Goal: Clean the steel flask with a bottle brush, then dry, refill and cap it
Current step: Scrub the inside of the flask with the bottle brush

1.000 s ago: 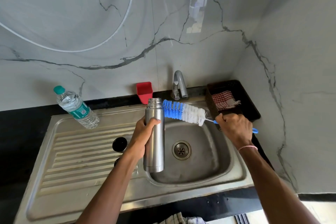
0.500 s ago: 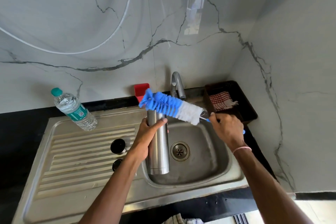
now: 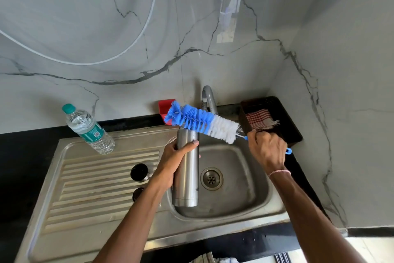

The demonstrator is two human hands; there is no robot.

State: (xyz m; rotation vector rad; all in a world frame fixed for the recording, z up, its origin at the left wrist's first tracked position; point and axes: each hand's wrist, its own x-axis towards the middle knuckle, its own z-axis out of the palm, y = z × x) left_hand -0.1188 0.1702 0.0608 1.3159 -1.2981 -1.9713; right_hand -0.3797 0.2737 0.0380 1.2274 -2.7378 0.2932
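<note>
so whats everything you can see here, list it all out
flask: one, steel, upright over the sink basin
brush: one, blue and white bristles, blue handle, lying across the flask's top, not inside
water bottle: one, clear with green cap and label, back of the draining board
caps: two, dark, round, on the draining board left of the flask
sink: one, steel, with draining board on the left
tap: one, steel, behind the basin
cup: one, red, behind the brush tip against the wall
tray: one, black, right back corner
cloth: one, red and white check, in the tray
left hand: fingers round the flask
right hand: grips the brush handle
</note>
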